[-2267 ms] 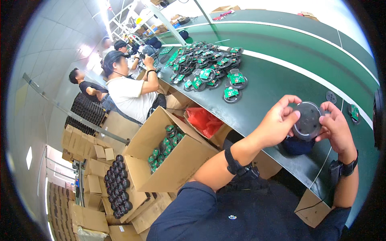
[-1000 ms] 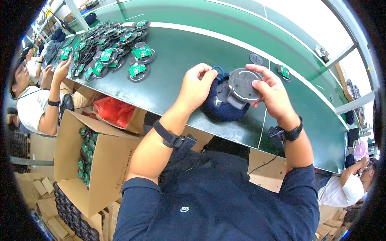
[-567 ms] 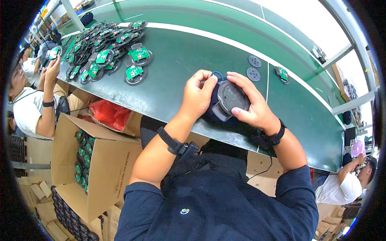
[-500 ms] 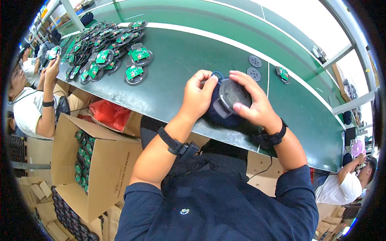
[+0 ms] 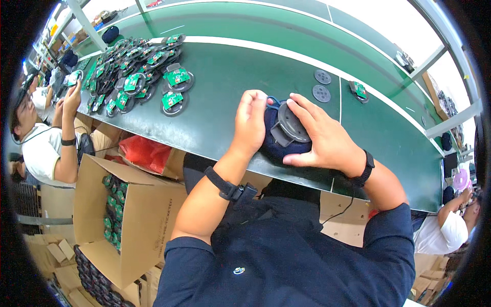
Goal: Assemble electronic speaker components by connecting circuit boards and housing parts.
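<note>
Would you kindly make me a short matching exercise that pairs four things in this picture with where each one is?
Things
1. Dark round plate
2. Small grey discs
3. Red plastic
4. Blue cord

Places
A. Below the table edge, by the open carton
B. By the fingers of the left hand
C. Over the navy fabric piece, by the right hand
D. On the green table, apart from both hands

Pairs: 1-C, 2-D, 3-A, 4-B

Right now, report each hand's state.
Left hand: partly curled against the dark-blue round fabric item; grip on its thin blue cord unclear.
Right hand: open, spread against the black round plastic disc.
</note>
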The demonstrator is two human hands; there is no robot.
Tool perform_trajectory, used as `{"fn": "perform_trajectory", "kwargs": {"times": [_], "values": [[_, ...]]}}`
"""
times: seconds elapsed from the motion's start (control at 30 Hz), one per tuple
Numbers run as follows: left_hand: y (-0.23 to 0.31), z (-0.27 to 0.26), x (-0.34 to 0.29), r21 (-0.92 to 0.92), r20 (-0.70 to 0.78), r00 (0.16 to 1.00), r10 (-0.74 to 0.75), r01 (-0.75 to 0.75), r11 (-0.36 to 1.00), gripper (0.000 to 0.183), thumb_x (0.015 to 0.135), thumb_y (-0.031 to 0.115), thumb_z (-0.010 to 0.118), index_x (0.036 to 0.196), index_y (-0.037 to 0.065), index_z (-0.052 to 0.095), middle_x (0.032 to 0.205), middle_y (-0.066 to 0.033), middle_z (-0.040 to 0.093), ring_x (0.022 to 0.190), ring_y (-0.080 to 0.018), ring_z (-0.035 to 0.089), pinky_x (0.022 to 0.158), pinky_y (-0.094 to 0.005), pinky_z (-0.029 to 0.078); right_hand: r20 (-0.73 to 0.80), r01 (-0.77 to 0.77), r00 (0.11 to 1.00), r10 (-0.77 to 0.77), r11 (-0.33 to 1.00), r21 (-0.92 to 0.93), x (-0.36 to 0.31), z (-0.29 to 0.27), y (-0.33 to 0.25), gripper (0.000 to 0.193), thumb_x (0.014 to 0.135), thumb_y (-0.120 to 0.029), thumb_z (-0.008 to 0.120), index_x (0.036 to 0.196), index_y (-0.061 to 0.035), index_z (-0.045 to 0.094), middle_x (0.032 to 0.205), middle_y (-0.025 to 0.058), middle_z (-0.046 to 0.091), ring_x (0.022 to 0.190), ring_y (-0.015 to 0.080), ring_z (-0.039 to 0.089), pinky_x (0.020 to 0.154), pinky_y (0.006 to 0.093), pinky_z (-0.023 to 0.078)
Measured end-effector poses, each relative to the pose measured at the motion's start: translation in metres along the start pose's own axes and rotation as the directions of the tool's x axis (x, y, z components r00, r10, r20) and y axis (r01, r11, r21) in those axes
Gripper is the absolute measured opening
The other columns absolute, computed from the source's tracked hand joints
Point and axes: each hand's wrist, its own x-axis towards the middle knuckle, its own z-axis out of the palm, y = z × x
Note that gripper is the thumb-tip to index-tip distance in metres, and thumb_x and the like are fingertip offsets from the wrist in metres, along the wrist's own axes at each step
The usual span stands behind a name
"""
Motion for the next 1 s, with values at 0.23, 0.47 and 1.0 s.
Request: {"fn": "perform_trajectory", "kwargs": {"times": [0.23, 0.47, 1.0], "values": [[-0.001, -0.013, 0.011, -0.308, -0.204, 0.928, -0.312, 0.242, 0.92, 0.048, 0.106, 0.052, 0.039, 0.121, 0.007, 0.05, 0.102, -0.0081, 0.062, 0.093, -0.0191, 0.059, 0.08, -0.0325, 0.047, 0.015, -0.006, 1.0, 0.004, 0.993, 0.114, 0.013, 0.003, 0.02, 0.107, 0.066, -0.052, 0.087, 0.147, -0.0002, 0.039, 0.145, 0.0267, 0.041, 0.127, 0.0456, 0.051, 0.107, 0.0467, 0.044], [0.003, -0.01, 0.009, -0.202, -0.197, 0.945, -0.26, 0.22, 0.954, 0.044, 0.107, 0.046, 0.041, 0.127, 0.007, 0.046, 0.11, -0.0094, 0.057, 0.096, -0.0188, 0.057, 0.079, -0.0333, 0.047, -0.38, -0.358, 0.875, 0.301, 0.929, -0.089, 0.077, -0.026, 0.157, 0.111, 0.065, -0.06, 0.085, 0.147, -0.0014, 0.039, 0.142, 0.0281, 0.047, 0.127, 0.0451, 0.053, 0.108, 0.0459, 0.045], [-0.006, 0.009, -0.002, 0.428, 0.067, 0.992, -0.103, 0.065, 0.901, 0.03, 0.097, 0.023, 0.065, 0.12, 0.006, 0.055, 0.112, -0.0087, 0.061, 0.102, -0.0191, 0.061, 0.088, -0.0348, 0.051, -0.657, -0.746, 0.493, 0.57, 0.665, 0.018, 0.016, -0.066, 0.342, 0.115, 0.071, -0.072, 0.076, 0.15, 0.002, 0.037, 0.155, 0.0345, 0.029, 0.147, 0.0439, 0.028, 0.118, 0.0479, 0.03]]}}
